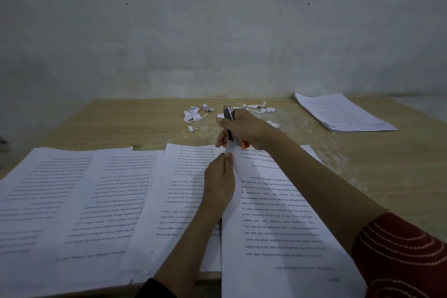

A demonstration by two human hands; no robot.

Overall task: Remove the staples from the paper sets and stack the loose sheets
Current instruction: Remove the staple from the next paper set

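Note:
My right hand (244, 132) grips a metal stapler (230, 126) with an orange end, its rear tip set against the top corner of a stapled paper set (273, 225). My left hand (219, 185) pinches that same corner of the set just below the stapler. The set lies in front of me with its printed text upside down. More printed sheets (79, 201) are spread side by side over the left half of the table. A stack of sheets (343, 113) lies at the far right of the table.
Several torn paper scraps (193, 115) lie scattered on the wooden table (121, 123) behind my hands. A bare grey wall stands right behind the table. Bare wood shows on the right between the paper set and the far stack.

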